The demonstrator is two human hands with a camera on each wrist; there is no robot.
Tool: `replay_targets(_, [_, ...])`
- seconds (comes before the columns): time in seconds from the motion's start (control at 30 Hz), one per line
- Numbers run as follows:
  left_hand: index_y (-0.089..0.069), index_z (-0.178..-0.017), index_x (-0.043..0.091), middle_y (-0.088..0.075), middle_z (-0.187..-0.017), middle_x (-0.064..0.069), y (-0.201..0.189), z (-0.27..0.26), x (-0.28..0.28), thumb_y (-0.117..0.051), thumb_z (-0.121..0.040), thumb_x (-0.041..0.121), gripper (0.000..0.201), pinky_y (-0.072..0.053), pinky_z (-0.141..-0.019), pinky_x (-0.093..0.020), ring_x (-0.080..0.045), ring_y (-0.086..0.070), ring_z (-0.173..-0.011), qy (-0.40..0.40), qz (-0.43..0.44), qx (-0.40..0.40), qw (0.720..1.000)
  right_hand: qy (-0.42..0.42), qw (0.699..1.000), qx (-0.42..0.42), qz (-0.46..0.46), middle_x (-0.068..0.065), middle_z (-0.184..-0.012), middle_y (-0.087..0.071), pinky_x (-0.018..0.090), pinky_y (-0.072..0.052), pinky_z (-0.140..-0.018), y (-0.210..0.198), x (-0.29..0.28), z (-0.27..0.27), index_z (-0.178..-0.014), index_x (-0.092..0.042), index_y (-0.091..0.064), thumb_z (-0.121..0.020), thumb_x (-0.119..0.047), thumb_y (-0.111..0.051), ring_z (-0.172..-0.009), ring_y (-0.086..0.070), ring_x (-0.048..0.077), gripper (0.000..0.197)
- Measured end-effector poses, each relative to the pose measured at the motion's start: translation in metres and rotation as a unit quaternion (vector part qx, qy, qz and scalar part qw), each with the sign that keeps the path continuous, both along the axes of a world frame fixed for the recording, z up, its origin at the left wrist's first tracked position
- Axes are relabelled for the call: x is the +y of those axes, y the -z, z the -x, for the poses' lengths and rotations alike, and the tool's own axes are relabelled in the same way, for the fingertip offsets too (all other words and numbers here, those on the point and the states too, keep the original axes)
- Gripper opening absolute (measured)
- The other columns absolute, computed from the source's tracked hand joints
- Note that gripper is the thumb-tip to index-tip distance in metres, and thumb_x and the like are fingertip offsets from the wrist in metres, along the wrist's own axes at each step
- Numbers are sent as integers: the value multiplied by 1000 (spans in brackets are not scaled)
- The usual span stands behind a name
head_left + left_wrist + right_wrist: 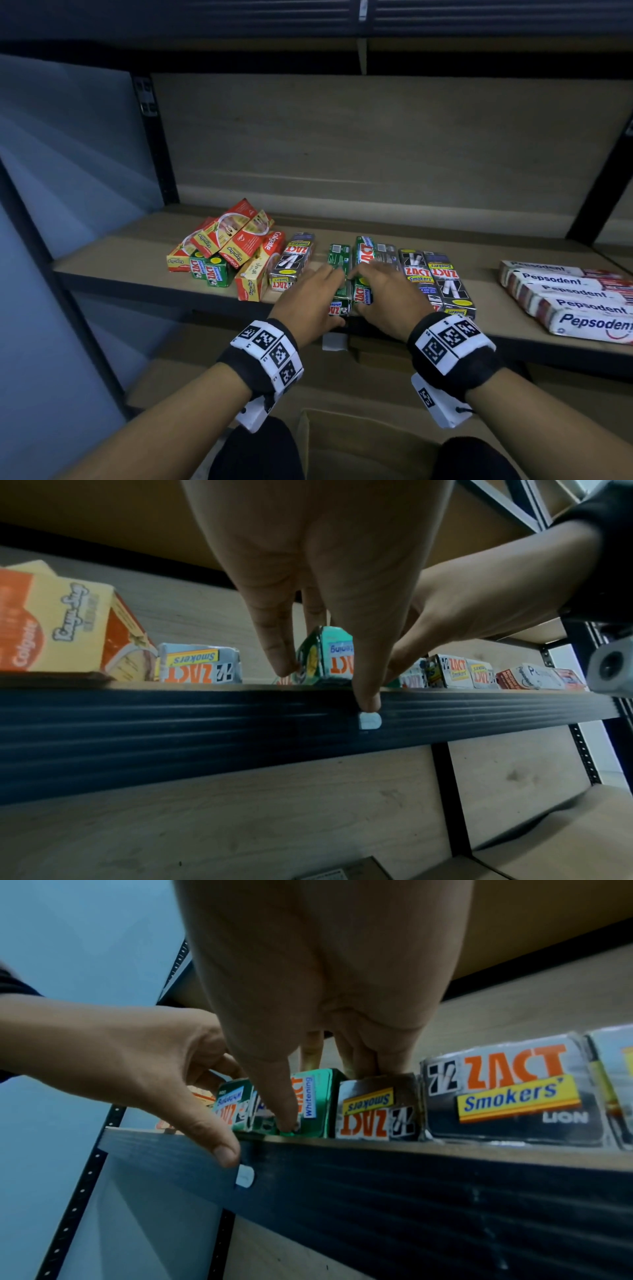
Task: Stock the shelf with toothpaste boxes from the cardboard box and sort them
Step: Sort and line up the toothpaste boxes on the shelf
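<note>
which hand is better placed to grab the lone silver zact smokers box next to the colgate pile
Left. The left hand sits right beside that silver Zact Smokers box, while the right hand rests on the green Zact boxes, farther away, and would have to cross over.

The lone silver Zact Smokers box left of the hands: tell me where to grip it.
Pinch the Zact Smokers box across its long side faces near the front end, coming from above. It lies flat and lengthwise, a Colgate box close on its left, open shelf on its right.

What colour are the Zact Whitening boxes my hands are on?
Green, with orange Zact lettering; the Zact Whitening boxes show best in the right wrist view.
</note>
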State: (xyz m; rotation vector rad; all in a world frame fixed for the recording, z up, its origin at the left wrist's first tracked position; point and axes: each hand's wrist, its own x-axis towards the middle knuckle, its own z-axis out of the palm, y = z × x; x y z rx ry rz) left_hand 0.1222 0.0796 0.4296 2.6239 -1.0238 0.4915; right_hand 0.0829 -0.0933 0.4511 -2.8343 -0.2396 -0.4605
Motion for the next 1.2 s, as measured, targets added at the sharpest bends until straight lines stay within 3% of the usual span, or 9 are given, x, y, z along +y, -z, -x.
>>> replay_targets(0.1, [-47, -117, 18, -50, -123, 0, 1, 2, 5, -84, -70, 35, 63, -48, -88, -33, -21, -49, -114, 7, 5, -21, 1000, -17, 1000, -21, 6, 0, -123, -61, 36, -56, -85, 2, 2, 5, -119, -27, -56, -79, -19, -78, -102, -64, 22, 46])
replay_targets(0.2, [-51, -113, 18, -52, -120, 2, 1, 5, 11, -82, -72, 33, 53, -38, -84, -22, -16, -47, -111, 19, 18, -44, 999, -29, 999, -24, 19, 1, -124, -60, 40, -57, -82, 6, 5, 10, -118, -27, -53, -74, -17, -81, -100, -64, 24, 53])
replay_targets(0.37, [-57, -108, 19, -58, -121, 2, 5, 10, 25, -82, -72, 23, 44, -48, -91, -29, -17, -53, -111, 34, 69, -34, 996, -28, 998, -54, 21, -2, -117, -62, 31, -55, -67, 13, 9, 16, -117, -28, -52, -76, -19, -80, -81, -61, 17, 50])
replay_targets(0.47, [-59, -110, 18, -60, -113, 3, 2, 8, 34, -81, -74, 16, 42, -55, -83, -38, -15, -60, -102, 47, 127, -22, 990, -28, 997, -74, 6, -4, -111, -66, 29, -53, -61, 7, 14, 19, -121, -31, -53, -80, -27, -75, -70, -60, 14, 47])
replay_targets(0.6, [-62, -111, 17, -61, -111, 3, -10, 5, 40, -79, -76, 12, 39, -54, -81, -39, -14, -59, -99, 54, 185, -34, 981, -26, 991, -105, -84, -4, -106, -71, 33, -59, -71, -5, 23, 17, -123, -35, -56, -80, -28, -76, -80, -67, 13, 47])
replay_targets(0.77, [-63, -113, 13, -60, -113, 1, -24, 3, 56, -78, -77, 8, 39, -52, -87, -30, -13, -59, -102, 54, 206, -79, 974, -80, 979, -152, -109, -5, -113, -72, 18, -54, -83, -19, 33, 18, -129, -26, -63, -79, -26, -81, -90, -66, 4, 54])
replay_targets(0.9, [-62, -111, 14, -59, -112, 1, -42, -5, 72, -78, -78, 9, 37, -46, -91, -20, -11, -57, -103, 41, 212, -117, 970, -100, 970, -190, -112, -5, -122, -70, 5, -39, -94, -28, 51, 9, -127, -22, -65, -76, -22, -82, -105, -65, 3, 54])
replay_targets(1.03, [-62, -108, 14, -59, -110, 2, -58, -18, 97, -79, -77, 11, 35, -48, -84, -23, -12, -57, -100, 14, 212, -139, 967, -109, 967, -199, -117, -7, -130, -66, 16, -47, -98, -38, 72, -7, -127, -26, -64, -76, -22, -81, -113, -64, 6, 54])
replay_targets(1.2, [-62, -104, 13, -58, -105, 3, -71, -39, 142, -81, -77, 12, 34, -47, -78, -23, -11, -57, -92, -22, 198, -146, 969, -146, 964, -166, -147, -9, -128, -66, 24, -55, -92, -44, 103, -29, -130, -26, -62, -80, -21, -78, -107, -65, 3, 52])
